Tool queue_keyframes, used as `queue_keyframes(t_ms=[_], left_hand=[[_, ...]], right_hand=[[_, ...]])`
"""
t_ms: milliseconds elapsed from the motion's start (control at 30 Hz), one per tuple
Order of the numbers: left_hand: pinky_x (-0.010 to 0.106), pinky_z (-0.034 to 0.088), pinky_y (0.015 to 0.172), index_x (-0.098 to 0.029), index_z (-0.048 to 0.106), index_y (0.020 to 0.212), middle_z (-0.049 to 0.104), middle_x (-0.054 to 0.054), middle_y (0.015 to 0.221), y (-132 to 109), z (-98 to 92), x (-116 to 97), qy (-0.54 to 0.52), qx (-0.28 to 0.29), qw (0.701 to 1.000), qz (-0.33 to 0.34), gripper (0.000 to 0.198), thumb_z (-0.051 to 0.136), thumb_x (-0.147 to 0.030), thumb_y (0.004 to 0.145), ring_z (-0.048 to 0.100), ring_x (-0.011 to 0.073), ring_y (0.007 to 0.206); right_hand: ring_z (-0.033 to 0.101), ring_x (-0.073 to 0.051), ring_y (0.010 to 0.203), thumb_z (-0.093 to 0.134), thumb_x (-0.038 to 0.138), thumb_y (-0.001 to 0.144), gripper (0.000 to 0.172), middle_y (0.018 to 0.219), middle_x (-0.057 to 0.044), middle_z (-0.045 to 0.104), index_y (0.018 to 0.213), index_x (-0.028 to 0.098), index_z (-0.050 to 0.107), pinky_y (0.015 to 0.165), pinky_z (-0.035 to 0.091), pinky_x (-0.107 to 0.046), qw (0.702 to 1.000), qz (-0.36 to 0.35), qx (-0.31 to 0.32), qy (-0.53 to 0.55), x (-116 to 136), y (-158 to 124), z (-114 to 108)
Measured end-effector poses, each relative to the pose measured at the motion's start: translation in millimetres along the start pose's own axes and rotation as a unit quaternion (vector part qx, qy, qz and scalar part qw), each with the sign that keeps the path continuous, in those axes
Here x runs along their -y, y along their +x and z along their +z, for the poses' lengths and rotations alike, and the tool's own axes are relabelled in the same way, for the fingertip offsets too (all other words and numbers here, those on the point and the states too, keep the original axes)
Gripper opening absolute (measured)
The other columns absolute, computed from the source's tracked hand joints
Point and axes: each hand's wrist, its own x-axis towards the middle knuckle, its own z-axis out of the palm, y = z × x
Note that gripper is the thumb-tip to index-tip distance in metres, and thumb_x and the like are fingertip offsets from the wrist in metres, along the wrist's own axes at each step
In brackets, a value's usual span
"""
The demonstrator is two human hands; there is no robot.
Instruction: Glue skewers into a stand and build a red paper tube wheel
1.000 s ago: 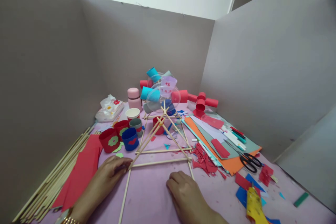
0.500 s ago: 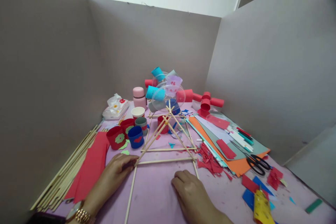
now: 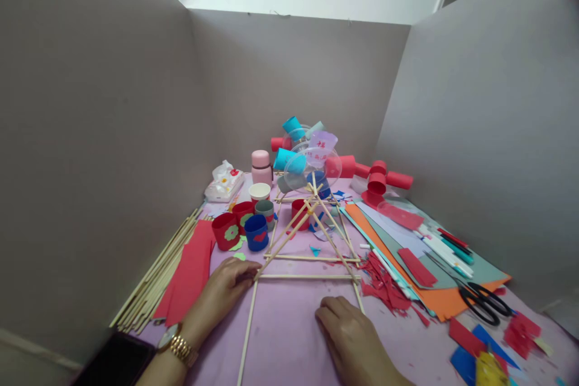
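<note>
Resting flat and open on the pink tabletop (image 3: 289, 338) between grey partition walls (image 3: 90, 132): both hands (image 3: 289, 313), left fingertips touching wooden sticks (image 3: 307, 276).

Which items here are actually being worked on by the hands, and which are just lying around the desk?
In hand:
- stick frame, its left corner touched by the left hand
- right hand resting beside the frame's right leg

Lying about:
- scissors
- paper sheets
- red scraps
- decorated cups
- spare sticks
</note>
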Motion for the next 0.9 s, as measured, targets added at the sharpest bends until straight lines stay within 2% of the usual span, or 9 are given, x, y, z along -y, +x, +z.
queue_keyframes(t_ms=[200,400,533,667,900], left_hand=[[0.031,0.046,0.080,-0.022,0.068,0.097,0.069,0.006,0.096,-3.4,-0.1,-4.0,-0.015,0.001,1.000,-0.011,0.026,0.049,-0.024,0.080,0.061,0.0202,0.089],[0.025,0.047,0.074,-0.023,0.066,0.089,0.071,0.001,0.088,-5.2,0.7,-5.7,-0.043,0.017,0.999,-0.004,0.022,0.048,-0.019,0.079,0.064,0.0164,0.083],[0.025,0.045,0.070,-0.021,0.061,0.084,0.068,0.001,0.081,-5.8,1.1,-4.8,-0.040,0.002,0.999,-0.006,0.015,0.048,-0.018,0.078,0.062,0.0161,0.077],[0.026,0.044,0.068,-0.021,0.062,0.076,0.067,0.001,0.076,-5.8,0.7,-2.5,-0.025,0.004,1.000,-0.006,0.014,0.048,-0.019,0.077,0.061,0.0165,0.073],[0.026,0.044,0.071,-0.020,0.063,0.076,0.067,0.001,0.078,-4.3,1.2,-0.1,-0.015,0.010,1.000,-0.010,0.016,0.048,-0.017,0.077,0.060,0.0166,0.075]], right_hand=[[0.058,-0.018,0.083,0.050,-0.004,0.071,0.031,0.092,-0.003,0.066,0.083,0.021,0.064,0.072,0.041,-0.026,1.000,-0.022,-0.007,0.008,-1.5,-1.7,-0.9],[0.059,-0.019,0.084,0.049,-0.002,0.071,0.031,0.095,-0.004,0.066,0.085,0.021,0.065,0.073,0.043,-0.027,1.000,-0.026,-0.004,0.008,-1.7,-2.1,-4.5],[0.059,-0.020,0.085,0.050,-0.002,0.071,0.031,0.094,-0.005,0.066,0.086,0.020,0.066,0.073,0.044,-0.028,1.000,-0.019,0.011,0.013,0.0,-1.6,-5.3],[0.059,-0.019,0.085,0.049,-0.002,0.072,0.032,0.094,-0.004,0.066,0.087,0.020,0.065,0.074,0.044,-0.027,1.000,-0.018,0.003,0.021,0.1,-1.5,-4.9],[0.058,-0.019,0.086,0.050,-0.001,0.074,0.030,0.094,-0.004,0.065,0.089,0.021,0.065,0.076,0.043,-0.026,1.000,-0.017,-0.004,0.025,-1.3,-4.1,-4.4]])
